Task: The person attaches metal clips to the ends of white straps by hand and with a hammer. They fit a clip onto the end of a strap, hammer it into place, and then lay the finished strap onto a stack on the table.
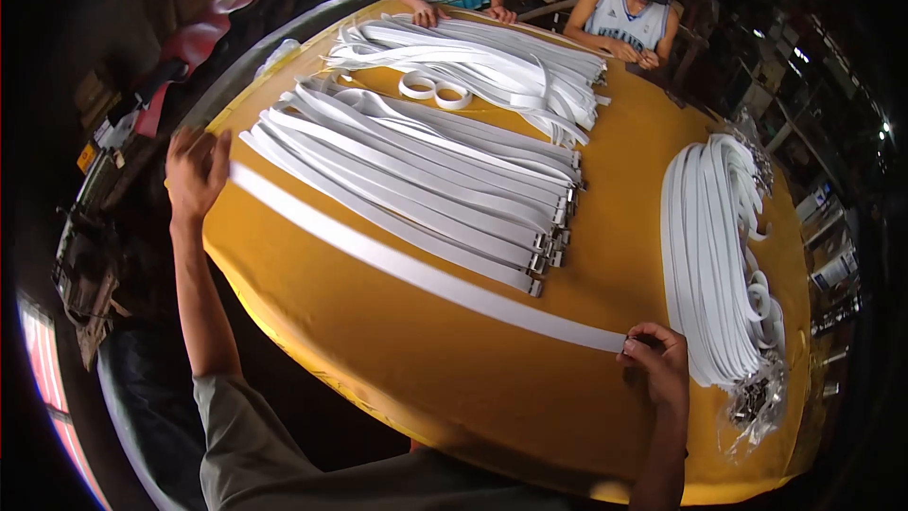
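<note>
— What has each hand got?

— A single white strap [416, 270] lies stretched flat across the yellow counter [378, 360], running from upper left down to lower right. The right hand [657, 364] has its grip clenched on the strap's near end, fingers pinched round it close to the counter's front edge. The left hand [196, 170] is at the far end, fingers spread and palm down at the counter's left rim, where the strap ends; whether it presses the strap or only rests beside it I cannot tell, but the grip is released, not curled round anything.

— And around that strap?

— Just beyond it lies a row of white straps [426, 180] laid side by side, parallel to it, their metal buckles [553, 241] lined up at the right ends. Further back is a looser heap of straps [482, 61], with two small white rolls [435, 90] between the heap and the row. To the right, well apart from the single strap, sits a curved stack of straps [714, 255] (a clear bag of metal fittings [752, 407] lies at its near end).

— Anyone else there?

— Two people at the far side; one person's hands [463, 14] rest on the counter's edge by the heap.
</note>
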{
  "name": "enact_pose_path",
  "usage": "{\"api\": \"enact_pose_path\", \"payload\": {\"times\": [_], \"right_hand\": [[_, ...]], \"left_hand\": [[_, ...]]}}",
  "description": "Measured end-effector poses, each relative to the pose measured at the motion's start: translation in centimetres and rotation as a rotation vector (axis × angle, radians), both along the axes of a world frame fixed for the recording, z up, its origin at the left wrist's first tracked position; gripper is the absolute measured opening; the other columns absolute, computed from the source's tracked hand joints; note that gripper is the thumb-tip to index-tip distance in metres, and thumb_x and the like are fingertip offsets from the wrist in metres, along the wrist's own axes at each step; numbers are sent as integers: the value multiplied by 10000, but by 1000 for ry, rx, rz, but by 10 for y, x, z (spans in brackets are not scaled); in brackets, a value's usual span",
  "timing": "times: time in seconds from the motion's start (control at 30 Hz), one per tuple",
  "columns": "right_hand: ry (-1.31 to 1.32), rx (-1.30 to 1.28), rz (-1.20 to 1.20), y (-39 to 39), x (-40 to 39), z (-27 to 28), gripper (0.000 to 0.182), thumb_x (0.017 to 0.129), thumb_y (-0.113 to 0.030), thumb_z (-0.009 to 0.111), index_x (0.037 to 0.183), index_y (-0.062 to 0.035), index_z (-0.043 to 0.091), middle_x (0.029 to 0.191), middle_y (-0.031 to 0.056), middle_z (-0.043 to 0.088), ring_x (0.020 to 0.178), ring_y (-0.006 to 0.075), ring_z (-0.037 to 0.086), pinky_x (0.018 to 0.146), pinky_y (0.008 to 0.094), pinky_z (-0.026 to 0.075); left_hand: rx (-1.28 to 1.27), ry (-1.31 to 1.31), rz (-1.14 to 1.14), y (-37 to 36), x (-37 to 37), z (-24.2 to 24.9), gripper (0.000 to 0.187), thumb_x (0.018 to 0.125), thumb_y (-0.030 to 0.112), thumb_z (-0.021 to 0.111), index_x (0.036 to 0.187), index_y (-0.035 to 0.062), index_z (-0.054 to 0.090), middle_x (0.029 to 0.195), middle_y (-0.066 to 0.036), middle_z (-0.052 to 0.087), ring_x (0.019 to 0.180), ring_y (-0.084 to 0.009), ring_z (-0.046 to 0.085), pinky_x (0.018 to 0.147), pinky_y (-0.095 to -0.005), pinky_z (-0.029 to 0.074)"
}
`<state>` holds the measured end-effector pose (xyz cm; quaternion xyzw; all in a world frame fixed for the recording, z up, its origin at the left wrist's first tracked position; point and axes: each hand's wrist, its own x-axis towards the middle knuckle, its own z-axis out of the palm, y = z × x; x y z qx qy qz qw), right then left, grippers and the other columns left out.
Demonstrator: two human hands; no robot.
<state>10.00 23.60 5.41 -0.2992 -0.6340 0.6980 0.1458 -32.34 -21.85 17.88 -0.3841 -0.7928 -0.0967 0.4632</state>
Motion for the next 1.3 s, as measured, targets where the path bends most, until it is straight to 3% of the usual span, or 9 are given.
{"api": "enact_pose_path", "payload": {"times": [0.07,0.1,0.17,0.2,0.3,0.53,1.0,1.17,1.3], "right_hand": [[52,0,73,2,-34,-5,152,829,1,707,971,0,655,841,69,664,701,151,668,674,279,590],[49,17,67,-1,-53,-4,141,838,-16,710,969,-4,660,837,64,673,698,147,678,641,257,560],[60,7,79,-4,-87,-10,124,859,-38,712,972,-24,664,850,47,685,713,134,687,610,229,523],[81,15,104,-7,-99,-20,124,859,-38,712,972,-24,664,850,47,685,713,134,687,610,229,523],[41,0,48,-4,-113,-41,142,878,-20,688,1018,-16,659,918,62,683,768,147,703,641,224,544],[20,-123,107,-20,-104,-22,253,935,-7,616,1181,46,608,1044,110,670,927,209,713,789,258,578],[111,178,79,-8,-120,-38,296,935,-116,663,1171,53,601,895,107,693,764,157,725,630,255,555],[43,318,-53,7,-76,-45,220,949,-124,642,1097,39,628,849,87,685,724,130,704,646,244,545],[82,510,-83,0,-78,-60,157,902,-102,641,993,26,647,787,126,694,688,236,706,658,339,546]], "left_hand": [[20,-63,-38,4,-54,-4,273,916,166,638,702,-1,616,667,-161,558,716,-356,546,804,-448,451],[-22,-109,102,1,-85,-24,212,933,214,629,880,21,700,899,-175,654,955,-360,584,947,-457,447],[14,59,458,9,-146,-104,538,978,379,564,1439,116,479,1569,-196,311,1416,-454,302,1146,-496,319],[122,-238,557,21,-146,-141,623,992,455,511,1517,149,376,1607,-206,231,1436,-472,266,1153,-549,284],[210,-886,658,65,-111,-200,750,981,660,335,1556,180,312,1630,-217,152,1485,-404,221,1184,-569,187],[130,-789,642,63,-122,-213,700,1001,633,291,1547,197,333,1622,-159,239,1480,-332,268,1149,-563,253],[23,-819,608,64,-121,-203,823,959,711,306,1562,150,292,1607,-203,251,1481,-380,244,1170,-533,225],[250,-437,223,70,-115,-216,658,1015,453,484,1478,-6,398,1519,-287,361,1406,-422,367,1147,-461,329],[68,-633,-320,167,39,-175,333,969,127,611,1260,-33,581,1337,-251,555,1225,-416,547,1046,-452,439]]}}
